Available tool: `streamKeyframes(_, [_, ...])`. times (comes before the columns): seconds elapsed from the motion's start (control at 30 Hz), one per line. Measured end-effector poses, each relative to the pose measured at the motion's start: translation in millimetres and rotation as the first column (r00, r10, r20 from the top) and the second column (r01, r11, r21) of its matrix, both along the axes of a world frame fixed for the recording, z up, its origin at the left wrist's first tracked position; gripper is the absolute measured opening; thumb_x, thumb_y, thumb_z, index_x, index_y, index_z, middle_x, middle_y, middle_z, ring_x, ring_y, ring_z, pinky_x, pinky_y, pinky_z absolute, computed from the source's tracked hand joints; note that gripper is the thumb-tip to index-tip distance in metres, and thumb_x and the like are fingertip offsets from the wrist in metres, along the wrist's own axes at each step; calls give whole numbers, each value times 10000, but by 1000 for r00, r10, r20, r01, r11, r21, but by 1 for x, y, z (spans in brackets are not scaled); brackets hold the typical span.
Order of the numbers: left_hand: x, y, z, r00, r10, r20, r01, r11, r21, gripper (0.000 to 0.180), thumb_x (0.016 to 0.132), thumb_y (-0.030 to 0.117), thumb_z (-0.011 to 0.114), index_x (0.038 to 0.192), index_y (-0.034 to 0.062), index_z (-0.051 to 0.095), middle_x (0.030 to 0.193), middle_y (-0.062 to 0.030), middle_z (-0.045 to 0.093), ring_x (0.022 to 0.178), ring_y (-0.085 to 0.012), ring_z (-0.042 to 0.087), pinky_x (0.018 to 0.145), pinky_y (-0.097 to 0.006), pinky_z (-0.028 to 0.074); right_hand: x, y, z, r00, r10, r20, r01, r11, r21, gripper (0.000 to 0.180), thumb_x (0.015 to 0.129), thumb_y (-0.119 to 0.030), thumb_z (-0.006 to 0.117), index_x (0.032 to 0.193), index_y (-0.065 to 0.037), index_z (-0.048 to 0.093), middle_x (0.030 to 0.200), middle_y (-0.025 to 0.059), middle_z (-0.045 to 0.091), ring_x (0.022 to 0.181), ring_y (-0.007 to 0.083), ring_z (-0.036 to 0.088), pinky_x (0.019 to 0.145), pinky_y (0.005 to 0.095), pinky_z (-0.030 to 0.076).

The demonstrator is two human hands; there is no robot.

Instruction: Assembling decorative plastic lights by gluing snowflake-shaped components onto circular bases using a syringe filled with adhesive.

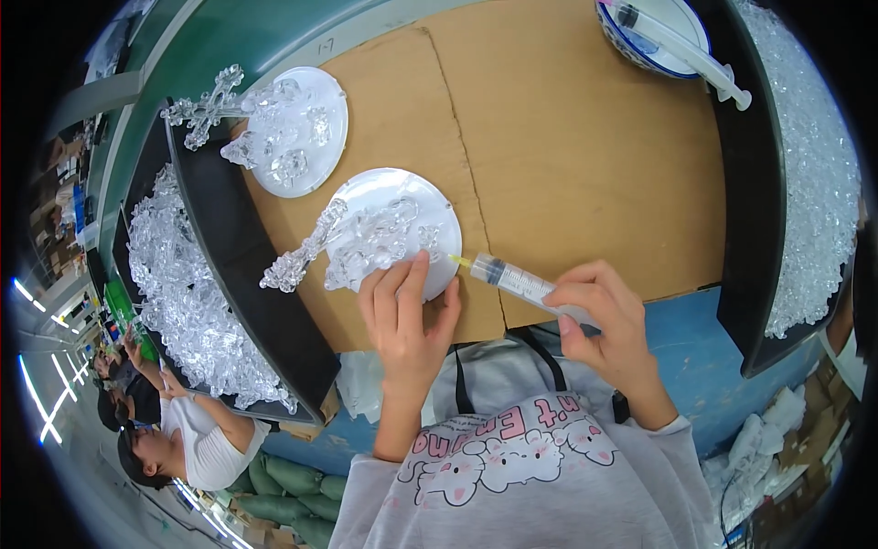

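Note:
My right hand (599, 316) is closed round a clear syringe (521, 282) with a thin yellow tip. The tip points left, at the right edge of the near white round plate (441, 203). On that plate lie clear, faceted plastic ornament pieces (375, 229), and a long ornate arm (306, 252) sticks out over its left side. My left hand (407, 306) rests at the plate's near edge, thumb and fingers apart, with its index fingertip by a small clear piece (428, 236). Whether the fingertips press on the pieces, I cannot tell.
A second white plate (335, 123) stands farther left, with clear pieces and a cross-shaped ornament (206, 110). Black bins of clear parts flank the cardboard-topped table, left (229, 242) and right (759, 229). A blue-and-white bowl (690, 32) holds another syringe (681, 50). Other people (206, 439) sit left.

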State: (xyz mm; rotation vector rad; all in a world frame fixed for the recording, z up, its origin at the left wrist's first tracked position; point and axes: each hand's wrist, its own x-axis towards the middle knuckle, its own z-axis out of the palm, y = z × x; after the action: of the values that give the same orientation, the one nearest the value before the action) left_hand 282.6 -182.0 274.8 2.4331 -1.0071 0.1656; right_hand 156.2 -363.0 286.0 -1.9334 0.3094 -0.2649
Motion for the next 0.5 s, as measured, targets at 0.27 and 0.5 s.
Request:
streamKeyframes(0.27, [3, -3, 12, 997, 40, 62, -48, 991, 128, 424, 591, 111, 818, 988, 86, 670, 1013, -97, 556, 969, -298, 452, 817, -387, 380, 1, 2, -2, 1000, -27, -15, 26, 999, -24, 258, 667, -1, 618, 918, -56, 623, 875, 113, 585, 733, 242, 587, 605, 315, 467])
streamKeyframes(0.5, [1, -5, 16, 998, 39, 58, -49, 980, 192, 425, 633, 133, 805, 1024, 66, 651, 996, -116, 549, 985, -320, 430, 825, -417, 402, 0, 3, -2, 1000, -23, -18, 23, 999, -34, 285, 626, 1, 629, 901, -74, 639, 867, 98, 577, 698, 232, 576, 568, 313, 459])
